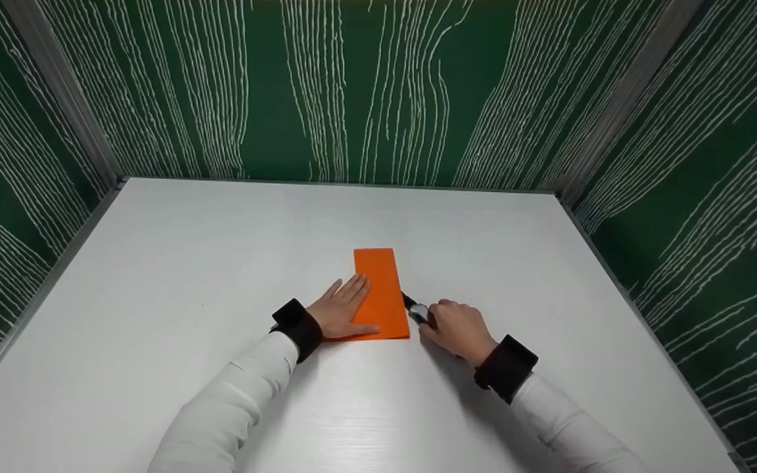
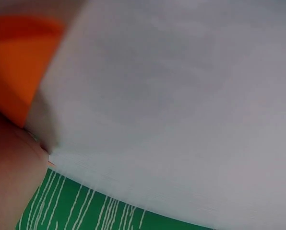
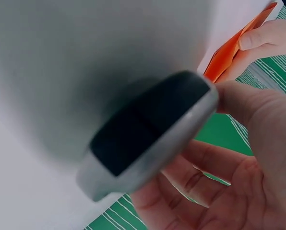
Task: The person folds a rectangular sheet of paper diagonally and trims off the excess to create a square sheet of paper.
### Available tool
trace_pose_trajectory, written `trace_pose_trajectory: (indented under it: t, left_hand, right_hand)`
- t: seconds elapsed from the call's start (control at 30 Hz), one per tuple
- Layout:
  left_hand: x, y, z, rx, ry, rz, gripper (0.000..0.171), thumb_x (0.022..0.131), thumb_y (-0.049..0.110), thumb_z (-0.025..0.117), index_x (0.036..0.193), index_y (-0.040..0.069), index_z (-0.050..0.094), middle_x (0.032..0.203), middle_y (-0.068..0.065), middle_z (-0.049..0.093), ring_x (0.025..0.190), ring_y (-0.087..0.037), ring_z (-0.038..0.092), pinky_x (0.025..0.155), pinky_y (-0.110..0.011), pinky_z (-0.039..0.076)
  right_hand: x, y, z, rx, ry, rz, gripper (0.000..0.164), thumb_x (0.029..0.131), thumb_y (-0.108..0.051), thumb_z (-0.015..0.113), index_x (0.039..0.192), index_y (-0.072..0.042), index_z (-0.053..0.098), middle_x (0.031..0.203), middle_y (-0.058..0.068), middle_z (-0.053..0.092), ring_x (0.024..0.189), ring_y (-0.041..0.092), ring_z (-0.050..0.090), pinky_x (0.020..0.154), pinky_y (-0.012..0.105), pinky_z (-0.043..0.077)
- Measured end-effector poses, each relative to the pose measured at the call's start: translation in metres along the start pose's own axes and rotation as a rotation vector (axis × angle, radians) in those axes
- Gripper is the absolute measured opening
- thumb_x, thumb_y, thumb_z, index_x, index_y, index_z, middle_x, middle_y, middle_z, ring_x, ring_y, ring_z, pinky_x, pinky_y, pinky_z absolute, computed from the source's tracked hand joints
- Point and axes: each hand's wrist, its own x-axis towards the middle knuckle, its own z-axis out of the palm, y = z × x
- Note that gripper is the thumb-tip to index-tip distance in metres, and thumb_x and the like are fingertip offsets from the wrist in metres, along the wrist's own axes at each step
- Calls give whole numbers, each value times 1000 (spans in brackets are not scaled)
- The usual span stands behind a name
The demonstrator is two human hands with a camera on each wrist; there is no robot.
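Observation:
A folded orange sheet of paper lies on the white table, its long side running away from me. My left hand rests on its left part with straight, spread fingers, the thumb along the near end. In the left wrist view an orange corner of the paper shows beside the hand. My right hand grips a black and silver handheld tool with a rounded body, thumb on one side and fingers on the other. In the head view the tool's dark end is right at the paper's right edge.
The white table spreads out around the paper. Green walls with white wavy lines stand behind and at both sides, with grey frame posts at the corners. Dark bands wrap both wrists over white sleeves.

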Motion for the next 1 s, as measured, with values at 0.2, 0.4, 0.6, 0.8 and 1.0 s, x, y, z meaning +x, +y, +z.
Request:
trace_pose_trajectory:
  t: [0.2, 0.4, 0.6, 0.8, 1.0]
  left_hand:
    - [0, 0, 1, 17, 3, 2, 95, 102, 62, 48, 165, 3, 8, 175, -14, 3, 164, -28, 4, 134, -50, 6]
    - [0, 0, -1, 16, -3, 3, 97, 101, 64, 48, 165, 3, 7, 175, -14, 2, 164, -27, 3, 134, -50, 6]
    - [-2, 1, -4, 2, 7, -12, 96, 100, 63, 51, 165, 4, 11, 175, -14, 6, 164, -27, 7, 134, -49, 9]
    - [8, -1, 3, 44, 116, -32, 84, 103, 58, 49, 162, 3, 26, 172, -15, 24, 161, -29, 22, 133, -47, 16]
    - [25, -1, 15, 193, 345, -6, 62, 106, 45, 50, 146, -2, 47, 152, -20, 50, 143, -35, 47, 124, -47, 34]
  right_hand:
    - [9, 1, 0, -1, -13, 11, 25, 88, -21, 77, 77, -2, 65, 71, 9, 54, 56, 20, 51, 52, 38, 49]
    - [13, 1, -1, 6, -17, 12, 25, 89, -20, 76, 76, -3, 64, 72, 10, 54, 56, 21, 52, 52, 38, 49]
    - [14, 2, 2, -6, 17, -11, 25, 87, -19, 75, 72, -3, 63, 70, 10, 54, 54, 21, 52, 49, 37, 48]
    - [13, 1, 1, -1, 10, -13, 25, 88, -21, 76, 75, -3, 65, 71, 10, 55, 55, 21, 53, 50, 38, 48]
    - [12, 1, 1, 7, -18, 11, 24, 89, -23, 76, 80, -3, 67, 73, 9, 55, 57, 21, 52, 52, 37, 47]
